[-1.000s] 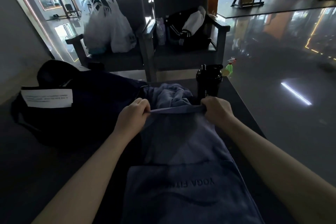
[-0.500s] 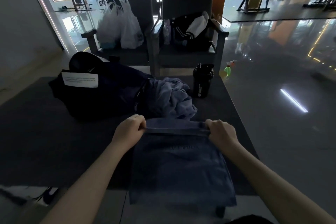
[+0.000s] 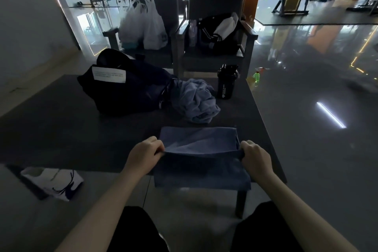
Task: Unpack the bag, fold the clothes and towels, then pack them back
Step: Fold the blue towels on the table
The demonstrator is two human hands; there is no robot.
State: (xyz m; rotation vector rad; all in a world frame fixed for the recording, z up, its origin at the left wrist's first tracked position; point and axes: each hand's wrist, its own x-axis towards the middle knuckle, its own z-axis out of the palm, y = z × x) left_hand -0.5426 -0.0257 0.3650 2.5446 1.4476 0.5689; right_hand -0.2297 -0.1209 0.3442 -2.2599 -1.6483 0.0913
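A blue towel (image 3: 199, 161) lies over the near edge of the dark table (image 3: 61, 120), folded, its lower part hanging off the edge. My left hand (image 3: 144, 154) pinches its left corner and my right hand (image 3: 254, 156) pinches its right corner, holding a taut fold between them. Beyond it, a crumpled blue-grey cloth (image 3: 195, 101) spills from the mouth of a dark bag (image 3: 126, 88) that lies on its side and bears a white label.
A black shaker bottle (image 3: 227, 82) stands at the table's far right. Two dark chairs behind hold white plastic bags (image 3: 143, 24) and a black jacket (image 3: 216, 30). A green spray bottle (image 3: 256, 76) is on the floor. A white shoe (image 3: 53, 182) lies by the table's near left.
Both hands have drawn the towel's gripped edge toward me, from beside the bag to the table's near edge, doubling the towel over. The view has pulled back.
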